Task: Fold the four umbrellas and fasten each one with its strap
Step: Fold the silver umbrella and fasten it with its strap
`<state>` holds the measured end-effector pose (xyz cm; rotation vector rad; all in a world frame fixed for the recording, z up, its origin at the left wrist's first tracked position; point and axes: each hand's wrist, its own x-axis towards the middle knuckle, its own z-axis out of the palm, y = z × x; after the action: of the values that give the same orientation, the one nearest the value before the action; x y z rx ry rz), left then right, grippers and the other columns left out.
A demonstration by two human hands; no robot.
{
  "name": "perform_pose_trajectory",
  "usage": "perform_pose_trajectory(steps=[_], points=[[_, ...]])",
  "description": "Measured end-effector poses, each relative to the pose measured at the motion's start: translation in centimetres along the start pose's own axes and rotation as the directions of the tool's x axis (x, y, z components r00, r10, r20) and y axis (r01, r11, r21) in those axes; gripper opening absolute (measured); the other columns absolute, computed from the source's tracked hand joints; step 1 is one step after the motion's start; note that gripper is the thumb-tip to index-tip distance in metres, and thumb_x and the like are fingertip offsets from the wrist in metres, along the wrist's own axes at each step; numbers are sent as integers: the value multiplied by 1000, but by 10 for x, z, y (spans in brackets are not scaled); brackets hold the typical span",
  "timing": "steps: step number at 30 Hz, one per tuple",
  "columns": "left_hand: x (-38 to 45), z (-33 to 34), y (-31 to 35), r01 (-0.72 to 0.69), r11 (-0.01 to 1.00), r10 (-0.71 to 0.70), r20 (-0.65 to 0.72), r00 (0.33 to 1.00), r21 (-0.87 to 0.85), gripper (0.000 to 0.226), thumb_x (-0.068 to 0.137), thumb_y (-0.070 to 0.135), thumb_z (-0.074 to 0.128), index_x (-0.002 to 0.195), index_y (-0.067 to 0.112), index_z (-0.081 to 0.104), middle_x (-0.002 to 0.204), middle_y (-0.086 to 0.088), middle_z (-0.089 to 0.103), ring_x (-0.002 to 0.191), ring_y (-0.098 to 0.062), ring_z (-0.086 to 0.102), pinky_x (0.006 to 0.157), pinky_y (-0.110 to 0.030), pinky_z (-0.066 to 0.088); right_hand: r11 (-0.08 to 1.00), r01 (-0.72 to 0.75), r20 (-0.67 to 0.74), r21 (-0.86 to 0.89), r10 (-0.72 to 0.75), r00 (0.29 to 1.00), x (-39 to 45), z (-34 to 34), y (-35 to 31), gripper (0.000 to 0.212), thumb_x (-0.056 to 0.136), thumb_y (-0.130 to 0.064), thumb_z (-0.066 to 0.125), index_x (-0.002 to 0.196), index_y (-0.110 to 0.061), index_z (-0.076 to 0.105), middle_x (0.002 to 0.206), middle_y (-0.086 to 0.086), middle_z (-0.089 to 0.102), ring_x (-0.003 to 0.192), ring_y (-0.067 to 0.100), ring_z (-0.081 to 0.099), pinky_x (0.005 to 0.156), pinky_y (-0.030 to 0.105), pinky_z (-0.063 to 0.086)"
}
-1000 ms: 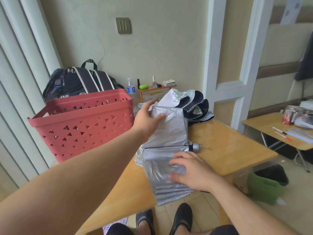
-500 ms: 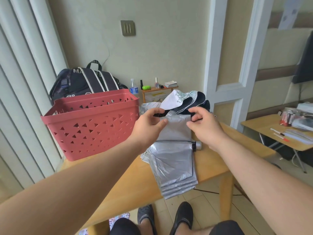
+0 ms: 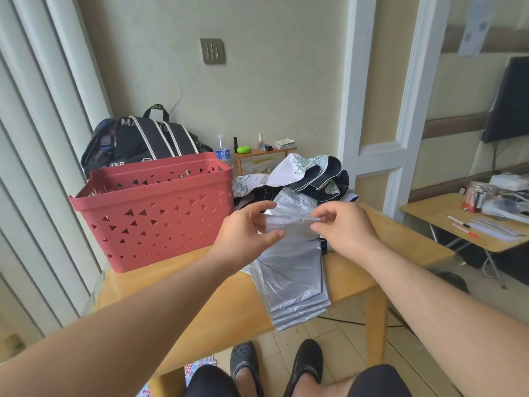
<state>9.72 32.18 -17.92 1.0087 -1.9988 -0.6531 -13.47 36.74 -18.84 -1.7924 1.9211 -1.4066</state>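
Both hands, L (image 3: 246, 230) & R (image 3: 340, 227), now pinch a lifted umbrella (image 3: 292, 270) panel, R moved up; folding ongoing, strap unfastened.

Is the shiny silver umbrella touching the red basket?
Apart. The head view shows bare tabletop between the silver umbrella and the red basket.

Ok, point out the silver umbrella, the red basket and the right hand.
silver umbrella (image 3: 292, 270), head view, on the flattened canopy folds.
red basket (image 3: 154, 222), head view, on its perforated front wall.
right hand (image 3: 343, 227), head view, on the back of the hand.
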Motion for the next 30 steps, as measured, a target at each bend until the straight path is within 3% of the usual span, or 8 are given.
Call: perform_pose_trajectory(steps=[7,11,15,17,21,24,27,30], points=[[-17,-5,-15,-105,974,97,48,994,201,14,80,32,89,80,37,76,87,11,63,86,0,58,71,-9,40,978,137,74,-159,-126,989,-35,1,14,20,81,-29,86,75,-39,70,85,-18,63,96,12,55,89,41,50],[-27,-2,-26,-242,936,221,109,969,254,29,78,30,89,100,41,74,106,16,59,104,1,53,88,-9,36,968,185,92,-169,-171,981,-45,7,19,18,79,-33,88,74,-37,71,93,-23,57,104,10,50,94,40,47],[-29,2,-31,-353,843,284,221,933,406,56,80,34,81,132,40,62,131,14,57,121,-9,48,103,-22,36,949,267,120,-169,-249,961,-48,10,20,23,79,-30,89,72,-36,67,100,-25,61,107,8,47,95,19,38],[-29,6,-33,-409,781,314,270,910,471,50,80,35,75,129,37,64,129,12,61,118,-13,53,103,-30,42,940,300,128,-162,-281,951,-50,10,22,28,79,-27,89,70,-38,65,102,-27,66,109,2,47,95,10,32],[-34,13,-43,-472,735,350,325,879,486,24,83,29,71,105,36,76,98,18,71,99,-12,61,92,-38,53,946,253,253,-203,-199,947,-59,9,32,18,81,-33,85,74,-35,69,95,-21,66,111,-3,47,98,26,40],[-40,20,-48,-498,727,348,373,860,472,20,85,34,73,103,40,77,92,20,72,98,-9,61,95,-32,50,946,219,378,-239,-117,918,-65,8,37,14,84,-44,80,76,-37,71,97,-19,62,112,-5,46,97,22,40],[-43,25,-50,-527,742,370,402,837,415,15,88,35,74,102,39,78,93,20,73,97,-6,61,94,-27,47,961,217,320,-174,-153,935,-55,15,37,17,92,-43,71,79,-33,74,86,-18,67,101,-3,54,91,23,42],[-44,29,-50,-537,755,379,418,826,376,13,89,34,75,101,38,79,93,19,75,93,-4,64,92,-25,49,973,203,208,-113,-176,962,-35,31,32,14,99,-31,64,96,-28,77,99,-20,66,94,-4,58,84,20,42]])
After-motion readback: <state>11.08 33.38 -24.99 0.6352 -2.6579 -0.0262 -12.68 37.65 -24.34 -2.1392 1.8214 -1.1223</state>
